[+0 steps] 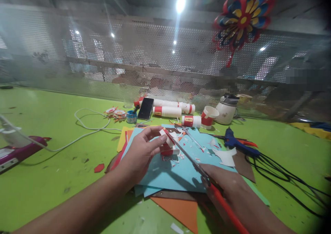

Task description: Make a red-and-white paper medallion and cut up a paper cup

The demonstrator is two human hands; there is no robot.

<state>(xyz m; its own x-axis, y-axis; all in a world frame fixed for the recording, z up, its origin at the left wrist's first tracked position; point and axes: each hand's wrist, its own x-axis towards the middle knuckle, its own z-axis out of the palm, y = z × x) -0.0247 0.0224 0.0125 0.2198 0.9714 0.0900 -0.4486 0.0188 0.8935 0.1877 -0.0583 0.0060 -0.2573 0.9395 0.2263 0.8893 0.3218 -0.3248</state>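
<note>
Between thumb and fingers, my left hand (144,151) pinches a small white and red piece of paper cup (168,140) over the blue paper. My right hand (224,182) grips red-handled scissors (190,158), whose blades reach up and left to the piece's edge. Whether the blades are fully closed I cannot make out. Just below the fingers a red and white cup part (168,151) shows. Small white and red scraps are scattered on the light blue sheets (178,177). Right of the blades lies a larger white cut-out (226,157).
Stacked paper cups (167,111), a phone (146,108), a blue jar (131,116), a single cup (209,116) and a kettle (227,109) line the back. A blue glue gun (240,144) with black cord lies right. A purple power strip (23,153) and white cable are left.
</note>
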